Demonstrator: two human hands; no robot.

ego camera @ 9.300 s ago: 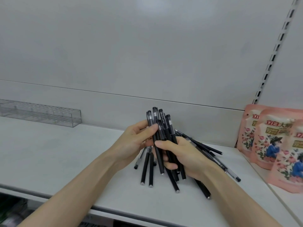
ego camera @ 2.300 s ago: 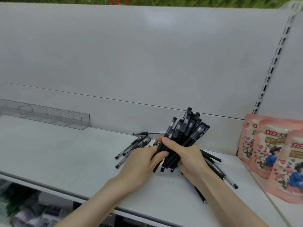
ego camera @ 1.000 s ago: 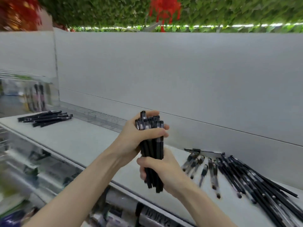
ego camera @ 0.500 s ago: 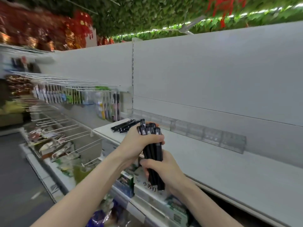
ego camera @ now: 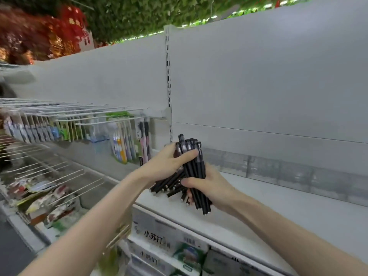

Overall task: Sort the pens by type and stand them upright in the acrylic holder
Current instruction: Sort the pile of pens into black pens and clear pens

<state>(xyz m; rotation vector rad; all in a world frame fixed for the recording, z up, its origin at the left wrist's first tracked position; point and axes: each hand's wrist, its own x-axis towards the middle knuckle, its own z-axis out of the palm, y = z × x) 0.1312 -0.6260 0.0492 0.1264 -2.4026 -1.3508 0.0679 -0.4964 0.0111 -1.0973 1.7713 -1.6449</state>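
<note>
Left hand (ego camera: 167, 163) clasps the top of the black pen bundle (ego camera: 196, 170), now carried over a sorted pile (ego camera: 165, 185) just beneath; right hand (ego camera: 211, 186) wraps its lower half. Acrylic holder (ego camera: 288, 172) waits right of the grip, so standing them likely comes next.

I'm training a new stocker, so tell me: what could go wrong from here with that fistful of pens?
1. The pen bundle, gripped by the left hand and right hand, has uneven ends below; one might slip free.
2. The loose pens beneath lie close to the shelf edge; a nudge could roll them off.
3. Setting the bundle there may mix types.
</note>
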